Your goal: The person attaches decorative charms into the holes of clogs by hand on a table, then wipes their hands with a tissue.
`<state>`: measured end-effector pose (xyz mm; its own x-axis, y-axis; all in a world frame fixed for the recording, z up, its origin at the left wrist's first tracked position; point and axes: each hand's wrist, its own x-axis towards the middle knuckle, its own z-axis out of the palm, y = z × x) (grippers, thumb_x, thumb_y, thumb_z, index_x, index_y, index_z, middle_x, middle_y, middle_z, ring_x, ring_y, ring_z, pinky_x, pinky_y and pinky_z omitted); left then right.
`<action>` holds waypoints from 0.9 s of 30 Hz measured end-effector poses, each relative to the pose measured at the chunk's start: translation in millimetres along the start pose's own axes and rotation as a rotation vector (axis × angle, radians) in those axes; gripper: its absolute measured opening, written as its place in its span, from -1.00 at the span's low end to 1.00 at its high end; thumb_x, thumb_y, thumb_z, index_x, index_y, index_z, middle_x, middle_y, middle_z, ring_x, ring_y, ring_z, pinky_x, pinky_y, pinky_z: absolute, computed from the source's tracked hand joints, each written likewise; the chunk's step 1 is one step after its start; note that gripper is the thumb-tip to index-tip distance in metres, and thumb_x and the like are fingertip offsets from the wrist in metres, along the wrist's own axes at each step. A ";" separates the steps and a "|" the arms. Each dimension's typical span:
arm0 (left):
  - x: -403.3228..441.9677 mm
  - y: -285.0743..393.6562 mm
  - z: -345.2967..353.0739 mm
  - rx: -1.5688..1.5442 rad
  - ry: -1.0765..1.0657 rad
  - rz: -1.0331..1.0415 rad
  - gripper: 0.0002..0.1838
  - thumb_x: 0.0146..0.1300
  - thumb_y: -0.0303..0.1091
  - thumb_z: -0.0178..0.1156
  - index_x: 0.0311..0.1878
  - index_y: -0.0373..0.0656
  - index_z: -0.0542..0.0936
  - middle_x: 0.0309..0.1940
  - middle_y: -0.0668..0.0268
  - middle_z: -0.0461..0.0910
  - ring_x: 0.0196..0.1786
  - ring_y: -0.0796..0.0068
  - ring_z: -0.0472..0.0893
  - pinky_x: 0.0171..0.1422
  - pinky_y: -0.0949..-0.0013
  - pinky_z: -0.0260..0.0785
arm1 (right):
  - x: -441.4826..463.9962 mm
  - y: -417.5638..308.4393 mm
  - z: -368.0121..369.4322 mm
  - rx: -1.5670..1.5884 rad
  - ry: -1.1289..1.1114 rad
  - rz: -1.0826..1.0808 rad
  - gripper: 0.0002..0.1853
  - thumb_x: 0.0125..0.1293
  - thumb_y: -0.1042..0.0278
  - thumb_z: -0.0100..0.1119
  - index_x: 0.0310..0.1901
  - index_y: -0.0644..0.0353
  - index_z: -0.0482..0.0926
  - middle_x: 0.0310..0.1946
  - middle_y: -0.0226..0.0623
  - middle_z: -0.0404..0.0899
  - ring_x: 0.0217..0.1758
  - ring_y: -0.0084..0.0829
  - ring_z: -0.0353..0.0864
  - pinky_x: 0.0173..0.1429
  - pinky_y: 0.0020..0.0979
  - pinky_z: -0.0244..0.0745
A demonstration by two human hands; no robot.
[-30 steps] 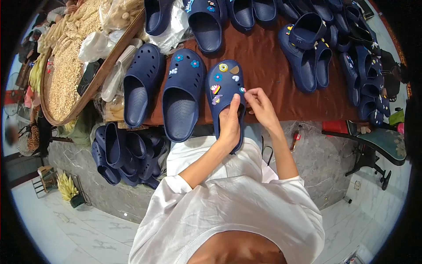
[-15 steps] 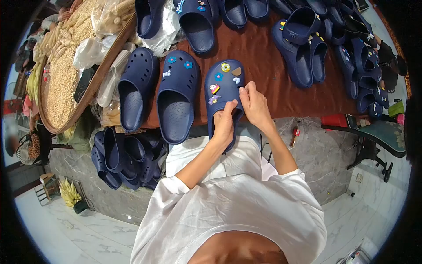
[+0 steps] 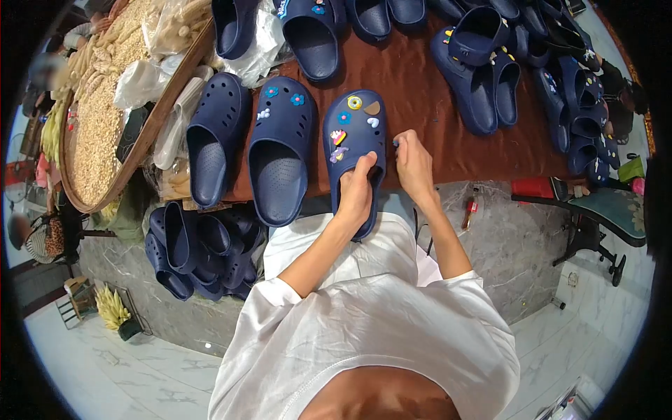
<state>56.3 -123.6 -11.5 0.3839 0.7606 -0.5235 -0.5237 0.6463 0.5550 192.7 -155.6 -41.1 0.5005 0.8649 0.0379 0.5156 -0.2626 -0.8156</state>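
A navy clog [image 3: 358, 133] stands toe-away at the near edge of the table, with several charms on its upper. Among them are a yellow ring charm [image 3: 355, 103], a blue flower charm [image 3: 344, 117] and a brown half-round charm [image 3: 372, 108]. My left hand [image 3: 355, 194] grips this clog at its opening, thumb on top and the other fingers inside. Just to the right, my right hand [image 3: 416, 169] is apart from the clog. Its fingers are pinched together, and a tiny bluish bit shows at the tips, too small to name.
Left of the held clog lie a clog with flower charms [image 3: 280, 140] and a plain clog [image 3: 220, 119] on the brown cloth [image 3: 409, 77]. More clogs [image 3: 483, 91] are at the back and right. A tray of pale kernels [image 3: 105, 150] stands left; clogs [image 3: 185, 241] hang below.
My right hand has come off the clog's right side and moved a little to the right, fingers still pinched. My left hand keeps its grip on the clog.
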 end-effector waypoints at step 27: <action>29.6 3.2 3.4 -0.217 -0.134 -0.051 -0.38 -0.06 -0.65 0.08 0.20 -0.33 0.43 0.11 0.20 0.54 0.21 0.22 0.51 0.45 0.21 0.27 | 46.9 -37.8 12.7 -0.268 0.116 -0.212 -0.62 0.32 0.13 0.22 -0.16 0.31 0.37 -0.35 0.13 0.60 -0.30 0.18 0.67 -0.22 0.07 0.61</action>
<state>68.6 -98.8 -23.0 0.5036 0.7379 -0.4494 -0.6465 0.6669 0.3706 187.9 -99.7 -15.8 0.4304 0.8619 0.2682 0.7730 -0.1985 -0.6026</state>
